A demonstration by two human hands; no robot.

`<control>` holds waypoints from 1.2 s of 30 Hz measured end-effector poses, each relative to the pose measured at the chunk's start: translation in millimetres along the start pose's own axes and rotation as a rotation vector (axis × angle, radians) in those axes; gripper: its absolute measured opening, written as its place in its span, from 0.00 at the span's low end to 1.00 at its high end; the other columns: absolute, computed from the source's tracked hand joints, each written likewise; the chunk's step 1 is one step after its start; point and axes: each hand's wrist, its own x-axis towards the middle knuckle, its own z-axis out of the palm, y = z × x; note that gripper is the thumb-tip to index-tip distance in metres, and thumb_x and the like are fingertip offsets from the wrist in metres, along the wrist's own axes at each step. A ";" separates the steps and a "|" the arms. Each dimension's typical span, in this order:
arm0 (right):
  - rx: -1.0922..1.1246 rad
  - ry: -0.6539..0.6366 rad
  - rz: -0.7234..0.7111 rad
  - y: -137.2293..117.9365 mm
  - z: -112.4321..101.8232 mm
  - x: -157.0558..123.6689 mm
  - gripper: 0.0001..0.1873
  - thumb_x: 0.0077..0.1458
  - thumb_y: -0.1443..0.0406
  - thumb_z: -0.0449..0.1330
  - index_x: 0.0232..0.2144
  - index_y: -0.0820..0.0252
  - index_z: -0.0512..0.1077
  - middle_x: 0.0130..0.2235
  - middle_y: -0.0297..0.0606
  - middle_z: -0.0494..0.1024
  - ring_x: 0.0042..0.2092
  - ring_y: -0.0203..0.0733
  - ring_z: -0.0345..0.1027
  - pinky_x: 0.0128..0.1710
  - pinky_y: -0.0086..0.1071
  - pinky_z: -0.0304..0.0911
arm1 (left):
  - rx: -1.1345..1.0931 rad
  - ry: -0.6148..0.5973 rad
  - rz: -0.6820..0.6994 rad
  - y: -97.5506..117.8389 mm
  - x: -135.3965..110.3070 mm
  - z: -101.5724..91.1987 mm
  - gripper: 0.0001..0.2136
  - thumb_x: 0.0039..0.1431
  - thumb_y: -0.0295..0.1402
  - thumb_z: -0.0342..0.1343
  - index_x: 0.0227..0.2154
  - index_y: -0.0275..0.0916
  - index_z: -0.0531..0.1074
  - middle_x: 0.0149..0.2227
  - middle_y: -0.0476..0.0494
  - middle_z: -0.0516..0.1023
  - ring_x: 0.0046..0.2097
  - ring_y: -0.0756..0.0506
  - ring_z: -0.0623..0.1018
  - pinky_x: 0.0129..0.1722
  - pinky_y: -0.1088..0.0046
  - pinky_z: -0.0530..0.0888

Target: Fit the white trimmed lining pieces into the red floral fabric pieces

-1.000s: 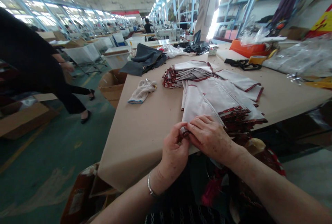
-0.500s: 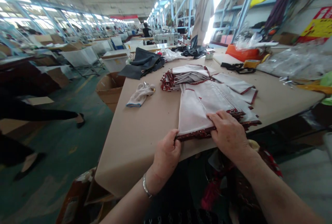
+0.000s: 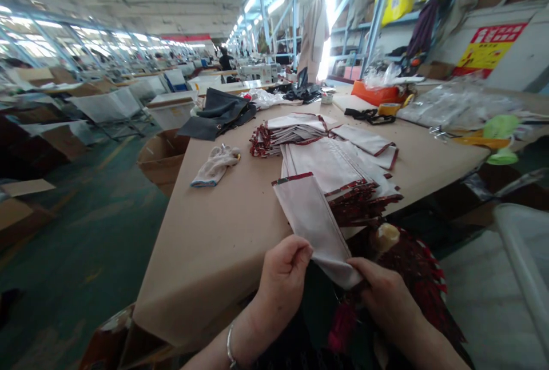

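Observation:
A white fabric piece (image 3: 306, 213) with a dark red patterned edge slants over the front edge of the table, its near end bent up between my hands. My left hand (image 3: 285, 273) is closed, fingers pinched at the left side of that piece. On the other side, my right hand (image 3: 388, 293) grips the near corner between thumb and fingers; some of its fingers are hidden. Just beyond lies a stack of similar white pieces (image 3: 330, 158) with red patterned borders. Behind it sits a second folded pile (image 3: 295, 123), and one more white piece (image 3: 364, 141) rests to the right.
On the brown table (image 3: 206, 244) lie a work glove (image 3: 217, 165), dark grey fabric (image 3: 218, 115), an orange container (image 3: 377, 92), a tape roll (image 3: 388, 109) and clear plastic bags (image 3: 454, 104). A cardboard box (image 3: 160, 158) stands off the left edge.
Both hands have moved down toward me, drawing one white fabric piece off the stack's near edge and bending its end. The view has shifted; the person walking at left is out of view.

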 end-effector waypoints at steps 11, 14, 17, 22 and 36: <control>-0.092 0.090 -0.013 -45.7 -49.4 -6.2 0.11 0.47 0.74 0.51 0.32 0.57 0.69 0.31 0.35 0.79 0.32 0.41 0.74 0.30 0.30 0.61 | 0.250 -0.098 0.544 40.7 -17.5 51.9 0.34 0.48 0.20 0.50 0.61 0.37 0.54 0.55 0.31 0.70 0.58 0.34 0.68 0.59 0.47 0.62; -0.199 0.084 -0.068 -41.9 -62.3 -30.3 0.10 0.52 0.74 0.51 0.32 0.55 0.68 0.29 0.33 0.78 0.29 0.39 0.74 0.27 0.30 0.61 | 0.236 -0.234 0.669 54.3 -13.1 47.1 0.27 0.51 0.18 0.45 0.56 0.35 0.60 0.49 0.33 0.75 0.52 0.39 0.74 0.58 0.54 0.66; -0.310 0.018 -0.122 -34.7 -77.1 -55.2 0.09 0.50 0.74 0.52 0.28 0.54 0.67 0.24 0.31 0.77 0.23 0.38 0.72 0.19 0.30 0.57 | 0.298 -0.391 0.685 66.1 -14.5 44.8 0.18 0.53 0.20 0.45 0.47 0.34 0.67 0.45 0.34 0.77 0.46 0.39 0.76 0.52 0.57 0.70; -0.503 -0.099 -0.136 -17.9 -79.3 -83.9 0.13 0.46 0.76 0.50 0.23 0.54 0.68 0.18 0.32 0.75 0.17 0.41 0.69 0.15 0.33 0.53 | 0.476 -0.770 0.620 65.4 -23.9 46.9 0.06 0.53 0.26 0.52 0.34 0.37 0.69 0.36 0.40 0.77 0.36 0.42 0.74 0.40 0.65 0.74; -0.444 -0.489 0.269 12.2 18.6 -38.7 0.13 0.55 0.75 0.52 0.38 0.62 0.74 0.33 0.47 0.81 0.35 0.51 0.78 0.31 0.33 0.65 | -0.521 -0.267 -0.949 -38.1 -1.6 80.1 0.09 0.49 0.19 0.47 0.30 0.36 0.70 0.23 0.49 0.72 0.23 0.51 0.72 0.21 0.79 0.65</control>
